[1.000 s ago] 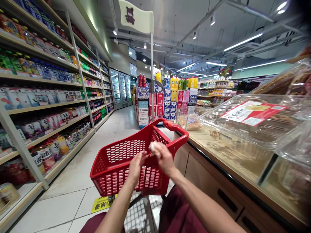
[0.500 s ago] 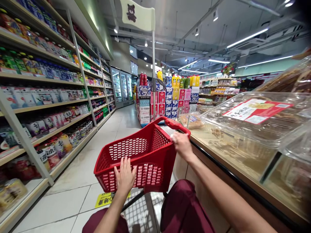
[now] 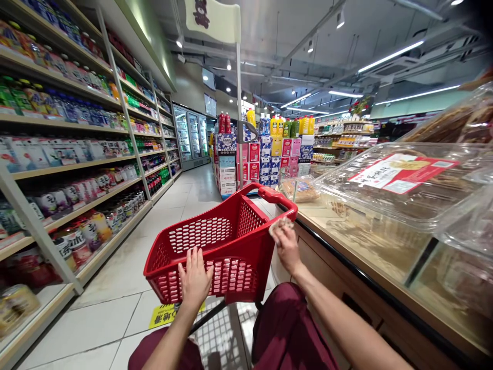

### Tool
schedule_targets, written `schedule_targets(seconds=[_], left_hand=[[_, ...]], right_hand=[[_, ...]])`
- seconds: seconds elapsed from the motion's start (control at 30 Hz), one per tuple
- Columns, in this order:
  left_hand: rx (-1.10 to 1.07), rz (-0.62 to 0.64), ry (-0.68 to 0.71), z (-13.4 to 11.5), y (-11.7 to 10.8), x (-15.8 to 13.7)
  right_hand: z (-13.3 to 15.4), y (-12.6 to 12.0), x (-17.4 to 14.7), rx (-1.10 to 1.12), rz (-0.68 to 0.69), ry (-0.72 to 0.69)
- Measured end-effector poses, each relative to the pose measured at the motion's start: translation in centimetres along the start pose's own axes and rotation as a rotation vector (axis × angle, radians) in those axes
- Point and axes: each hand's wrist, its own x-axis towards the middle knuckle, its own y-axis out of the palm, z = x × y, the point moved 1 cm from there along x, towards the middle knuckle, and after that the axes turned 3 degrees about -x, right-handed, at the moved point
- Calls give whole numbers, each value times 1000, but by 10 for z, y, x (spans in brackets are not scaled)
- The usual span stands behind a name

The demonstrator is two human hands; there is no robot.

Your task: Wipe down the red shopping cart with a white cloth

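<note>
In the head view a red shopping cart (image 3: 227,228) with a perforated plastic basket stands right in front of my knees. My left hand (image 3: 196,280) lies flat against the near side of the basket, its fingers stretched out. A crumpled, stained whitish cloth (image 3: 281,226) is bunched in the fingers of my right hand (image 3: 287,246). That hand is at the basket's rear corner, just under the red handle (image 3: 274,195); the cloth seems to touch the red plastic there. A pole with a cream flag (image 3: 213,19) bearing a bear print rises behind the cart.
Drink shelves (image 3: 77,169) run along the left. To the right, a wooden display counter (image 3: 370,246) holds clear plastic food boxes (image 3: 396,180). Stacked cartons (image 3: 254,159) topped with bottles stand ahead. A yellow floor sign (image 3: 162,316) lies beneath the cart.
My right hand has moved down from beside the handle to the corner below it, showing more of the cloth. My left hand stays on the basket side. The view has shifted slightly.
</note>
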Motion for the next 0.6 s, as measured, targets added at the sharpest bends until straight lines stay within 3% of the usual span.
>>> schedule_targets(seconds=[0.13, 0.33, 0.5, 0.6], left_hand=[[11, -1, 43, 2, 0, -1], [15, 23, 20, 2, 0, -3], [7, 28, 56, 8, 1, -5], [10, 20, 77, 10, 2, -7]], right_hand=[[13, 4, -38, 114, 213, -144], [8, 1, 8, 37, -32, 18], [33, 12, -34, 140, 292, -291], [35, 13, -34, 112, 227, -231]])
